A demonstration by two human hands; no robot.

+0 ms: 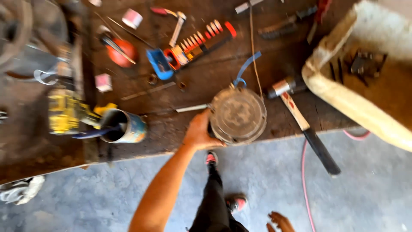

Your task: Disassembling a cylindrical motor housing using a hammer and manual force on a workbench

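Observation:
My left hand (199,131) grips the near left side of a round, grimy metal housing (238,115) that rests close to the front edge of a dark wooden workbench (171,129). A thin metal rod (192,108) sticks out from its left side and a blue strap (245,68) lies behind it. My right hand (278,221) hangs low by my leg at the bottom of the view, fingers loosely apart, holding nothing.
A hammer (300,120) lies right of the housing, its handle overhanging the bench edge. A blue-and-white can (124,126) and a yellow power tool (64,114) lie at left. A screwdriver bit set (193,47), an orange lid (121,53) and a cream tub (343,99) are farther back.

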